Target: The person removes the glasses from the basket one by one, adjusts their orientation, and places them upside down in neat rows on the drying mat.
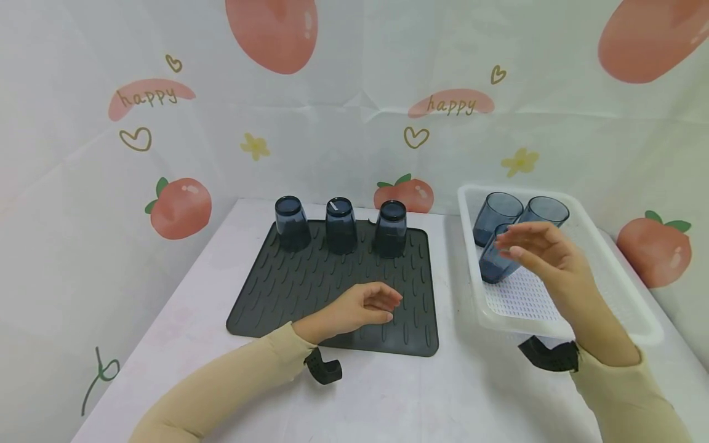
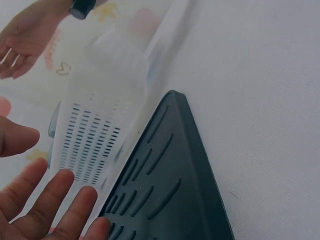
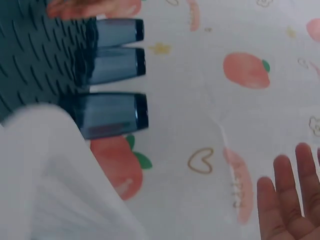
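Note:
My right hand [image 1: 554,261], with nothing in its grasp, hovers over the white basket [image 1: 626,307]. It overlaps the nearest of three blue glasses there; that front glass [image 1: 494,264] is partly hidden behind the fingers. Behind it are a left glass [image 1: 495,215] and a right glass [image 1: 544,211], mouths up. Relaxed and holding nothing, my left hand [image 1: 360,307] is above the front part of the black drying mat [image 1: 266,307]. Three more glasses stand upside down in a row along the mat's back edge: left [image 1: 292,224], middle [image 1: 340,226] and right [image 1: 391,229].
The basket stands right of the mat on a white table [image 1: 388,400], its floor perforated. A printed cloth [image 1: 332,160] with peaches hangs close behind the glasses and down both sides. Each wrist wears a black strap mount [image 1: 551,355].

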A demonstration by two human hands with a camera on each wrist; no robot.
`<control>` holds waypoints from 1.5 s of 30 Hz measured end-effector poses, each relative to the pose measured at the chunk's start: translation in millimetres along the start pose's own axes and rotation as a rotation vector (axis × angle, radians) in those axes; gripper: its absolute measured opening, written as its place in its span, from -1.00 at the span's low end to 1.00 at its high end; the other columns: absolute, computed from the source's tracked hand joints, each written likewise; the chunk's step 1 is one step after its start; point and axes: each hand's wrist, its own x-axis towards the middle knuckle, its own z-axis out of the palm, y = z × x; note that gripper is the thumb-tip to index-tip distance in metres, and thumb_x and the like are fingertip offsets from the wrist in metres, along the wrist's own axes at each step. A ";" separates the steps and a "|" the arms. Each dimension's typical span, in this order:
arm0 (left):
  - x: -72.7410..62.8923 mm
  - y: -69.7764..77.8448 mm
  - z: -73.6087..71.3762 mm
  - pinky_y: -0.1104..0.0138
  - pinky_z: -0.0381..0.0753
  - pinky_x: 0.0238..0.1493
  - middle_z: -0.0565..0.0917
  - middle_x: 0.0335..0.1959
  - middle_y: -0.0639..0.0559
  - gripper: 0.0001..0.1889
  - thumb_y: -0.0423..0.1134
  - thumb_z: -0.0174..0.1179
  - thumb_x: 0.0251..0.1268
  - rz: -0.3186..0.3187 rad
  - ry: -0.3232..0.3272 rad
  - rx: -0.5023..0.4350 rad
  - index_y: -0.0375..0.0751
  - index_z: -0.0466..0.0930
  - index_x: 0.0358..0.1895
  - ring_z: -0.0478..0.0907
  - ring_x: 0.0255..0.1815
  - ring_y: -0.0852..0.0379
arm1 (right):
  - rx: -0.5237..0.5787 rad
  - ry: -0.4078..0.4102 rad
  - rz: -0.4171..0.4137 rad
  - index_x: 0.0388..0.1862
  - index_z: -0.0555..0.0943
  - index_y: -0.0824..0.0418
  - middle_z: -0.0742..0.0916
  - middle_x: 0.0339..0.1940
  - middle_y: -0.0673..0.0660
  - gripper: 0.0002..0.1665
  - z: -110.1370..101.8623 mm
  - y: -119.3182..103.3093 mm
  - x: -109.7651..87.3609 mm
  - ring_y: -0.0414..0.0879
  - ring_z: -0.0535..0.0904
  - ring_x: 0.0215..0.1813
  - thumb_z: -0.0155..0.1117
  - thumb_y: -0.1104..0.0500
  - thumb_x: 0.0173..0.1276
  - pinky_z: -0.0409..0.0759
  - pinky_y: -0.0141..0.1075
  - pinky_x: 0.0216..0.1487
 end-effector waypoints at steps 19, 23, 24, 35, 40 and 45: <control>1.6 5.6 1.1 0.41 0.55 0.11 0.53 0.16 -0.30 -0.60 -0.40 0.18 0.33 0.019 -0.008 0.021 -0.40 0.43 0.21 0.49 0.21 -0.18 | -0.227 0.186 0.277 0.11 0.51 0.02 0.60 0.05 -0.20 -0.53 -72.6 25.5 26.9 -0.41 0.45 0.14 0.17 0.46 0.34 0.38 -0.66 0.02; 3.3 5.5 0.6 0.43 0.55 0.11 0.52 0.17 -0.34 -0.59 -0.41 0.17 0.33 0.028 -0.013 0.021 -0.42 0.42 0.22 0.48 0.21 -0.21 | -0.503 0.114 0.430 0.18 0.39 -0.17 0.47 0.07 -0.33 -0.51 -81.6 26.6 27.3 -0.35 0.33 0.24 0.20 0.28 0.40 0.30 -0.68 0.02; 3.7 4.9 0.3 0.45 0.55 0.10 0.51 0.18 -0.35 -0.59 -0.41 0.17 0.33 0.029 -0.015 0.020 -0.43 0.41 0.22 0.47 0.22 -0.22 | -0.552 0.095 0.463 0.19 0.35 -0.20 0.45 0.10 -0.30 -0.51 -83.3 27.1 27.5 -0.30 0.31 0.28 0.21 0.24 0.41 0.29 -0.68 0.01; 3.9 5.8 0.0 0.42 0.55 0.10 0.50 0.17 -0.38 -0.60 -0.42 0.16 0.34 0.025 -0.015 0.014 -0.43 0.42 0.22 0.47 0.21 -0.27 | -0.626 -0.036 0.619 0.48 0.03 0.33 0.14 0.50 0.46 -0.13 -94.1 37.2 29.4 0.38 0.00 0.50 0.28 0.21 0.35 0.05 0.30 0.38; 3.4 7.8 0.5 0.42 0.55 0.11 0.50 0.17 -0.40 -0.59 -0.41 0.15 0.34 0.032 -0.017 0.015 -0.43 0.41 0.22 0.47 0.20 -0.29 | -0.617 -0.081 0.643 0.52 -0.09 0.37 0.08 0.53 0.43 0.00 -95.5 38.5 29.3 0.38 -0.06 0.51 0.31 0.23 0.32 0.04 0.35 0.35; 4.5 7.4 1.1 0.44 0.55 0.10 0.50 0.16 -0.39 -0.60 -0.40 0.15 0.34 0.038 -0.018 0.017 -0.45 0.41 0.21 0.46 0.21 -0.29 | -0.627 -0.107 0.663 0.55 -0.17 0.36 0.06 0.54 0.44 0.08 -96.3 40.0 29.3 0.44 -0.03 0.49 0.32 0.21 0.31 0.09 0.36 0.31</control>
